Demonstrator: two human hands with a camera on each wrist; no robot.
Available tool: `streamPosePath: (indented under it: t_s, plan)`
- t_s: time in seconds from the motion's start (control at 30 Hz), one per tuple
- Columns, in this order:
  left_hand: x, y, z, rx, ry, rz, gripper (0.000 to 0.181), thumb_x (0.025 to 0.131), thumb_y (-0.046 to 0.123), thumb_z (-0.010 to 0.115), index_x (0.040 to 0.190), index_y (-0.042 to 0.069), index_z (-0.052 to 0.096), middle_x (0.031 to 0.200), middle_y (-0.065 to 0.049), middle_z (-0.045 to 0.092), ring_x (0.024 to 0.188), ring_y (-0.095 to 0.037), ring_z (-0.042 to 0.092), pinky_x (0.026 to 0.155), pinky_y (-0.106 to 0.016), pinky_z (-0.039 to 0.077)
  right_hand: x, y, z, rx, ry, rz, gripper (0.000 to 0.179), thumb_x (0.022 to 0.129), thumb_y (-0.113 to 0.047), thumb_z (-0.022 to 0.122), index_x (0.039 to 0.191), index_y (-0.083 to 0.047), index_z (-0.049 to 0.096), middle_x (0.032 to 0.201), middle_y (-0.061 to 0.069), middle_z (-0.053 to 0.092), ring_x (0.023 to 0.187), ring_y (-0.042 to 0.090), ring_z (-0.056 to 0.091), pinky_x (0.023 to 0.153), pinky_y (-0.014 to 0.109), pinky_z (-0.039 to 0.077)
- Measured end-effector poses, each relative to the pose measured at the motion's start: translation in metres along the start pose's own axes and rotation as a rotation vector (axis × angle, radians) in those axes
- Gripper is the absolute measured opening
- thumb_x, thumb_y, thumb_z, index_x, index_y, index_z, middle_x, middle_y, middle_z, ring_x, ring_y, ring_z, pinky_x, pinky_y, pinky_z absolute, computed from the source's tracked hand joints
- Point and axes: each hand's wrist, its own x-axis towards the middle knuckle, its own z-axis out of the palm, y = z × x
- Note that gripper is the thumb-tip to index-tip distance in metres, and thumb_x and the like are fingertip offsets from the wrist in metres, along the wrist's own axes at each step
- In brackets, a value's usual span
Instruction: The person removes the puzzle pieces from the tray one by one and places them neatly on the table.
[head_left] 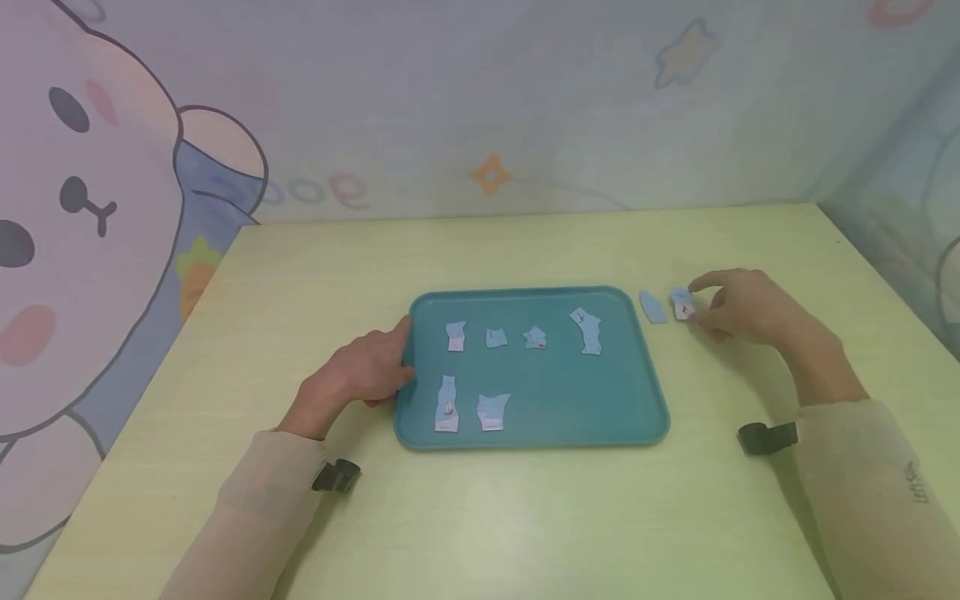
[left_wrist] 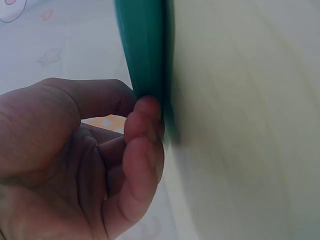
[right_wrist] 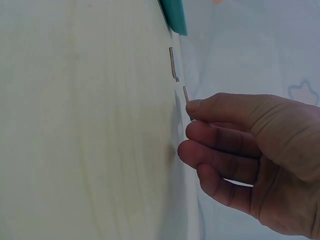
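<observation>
The right hand (head_left: 753, 308) brings its grip nearly together: forefinger and thumb sit at the far and near right corners of a small two-coloured piece (head_left: 682, 313) and seem to pinch it lightly. This piece is at the right of the teal tray (head_left: 555, 404), outside it, on the counter (head_left: 525, 517) or just above; from the right wrist view I cannot tell if it is already lifted. Just beside it, between it and the tray, lies a blue curved piece (head_left: 652, 307), which nothing holds.

The left hand (head_left: 375, 367) has its grip bent round the left rim of the tray, so the tray should stay steady.

On the tray, six other pieces (head_left: 492, 412) lie apart, four in the far row and two in the near row.

To do this step well, it is better, I think, to hold the thin piece by its edges with soft pressure, to lift it enough to pass over the curved piece and the rim, and to lower it flat on a bare place. A hard squeeze could make it slip or bend.
</observation>
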Motion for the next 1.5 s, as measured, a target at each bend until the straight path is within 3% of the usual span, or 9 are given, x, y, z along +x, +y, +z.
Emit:
streamPosePath:
  t_s: [0.5,0.73,0.97,1.13,1.3,1.5]
  plan:
    - [0.000,0.000,0.001,0.008,0.000,-0.004,0.065,0.101,0.007,0.048,0.157,-0.005,0.019,0.059,-0.003,0.049,0.049,-0.016,0.049,0.051,-0.028,0.038,0.001,0.001,0.002,-0.010,-0.017,-0.002,0.051,0.099,-0.019,0.062,0.143,0.005,0.054,0.064,0.000,0.052,0.064,0.017,0.046,0.063,0.035,0.038]
    - [0.000,0.001,0.002,0.011,0.002,-0.006,0.063,0.101,0.007,0.048,0.156,-0.005,0.021,0.059,-0.004,0.049,0.048,-0.016,0.049,0.051,-0.028,0.038,0.002,0.004,0.002,-0.028,-0.006,-0.017,0.052,0.099,-0.018,0.065,0.143,0.007,0.054,0.072,0.002,0.059,0.071,0.019,0.053,0.069,0.036,0.042]
    - [0.000,0.000,0.003,0.014,-0.004,-0.025,0.075,0.102,0.009,0.048,0.164,-0.005,0.010,0.060,-0.004,0.050,0.049,-0.016,0.049,0.050,-0.027,0.038,0.004,0.006,0.006,-0.018,-0.014,-0.016,0.056,0.100,-0.018,0.063,0.148,0.008,0.050,0.066,0.002,0.054,0.064,0.017,0.047,0.066,0.036,0.039]
    - [-0.001,0.000,0.004,0.011,-0.008,-0.034,0.078,0.102,0.009,0.048,0.166,-0.005,0.006,0.061,-0.004,0.050,0.049,-0.016,0.049,0.051,-0.027,0.038,0.005,0.006,0.003,-0.036,0.015,-0.017,0.060,0.100,-0.020,0.068,0.149,0.009,0.049,0.082,0.008,0.069,0.075,0.022,0.058,0.068,0.036,0.046]
    - [0.000,0.000,0.003,0.014,0.000,-0.023,0.072,0.101,0.008,0.048,0.163,-0.005,0.013,0.061,-0.004,0.050,0.049,-0.016,0.049,0.051,-0.028,0.038,0.002,-0.004,-0.003,-0.031,0.044,-0.037,0.061,0.101,-0.026,0.070,0.149,0.006,0.050,0.090,0.011,0.075,0.078,0.022,0.066,0.071,0.037,0.050]
    - [0.001,0.001,0.001,0.020,0.010,-0.009,0.061,0.100,0.007,0.048,0.155,-0.004,0.023,0.062,-0.005,0.051,0.050,-0.017,0.049,0.051,-0.028,0.039,-0.009,-0.034,-0.009,-0.016,0.116,-0.071,0.058,0.102,-0.034,0.068,0.148,-0.001,0.056,0.092,0.006,0.078,0.083,0.022,0.070,0.076,0.040,0.051]
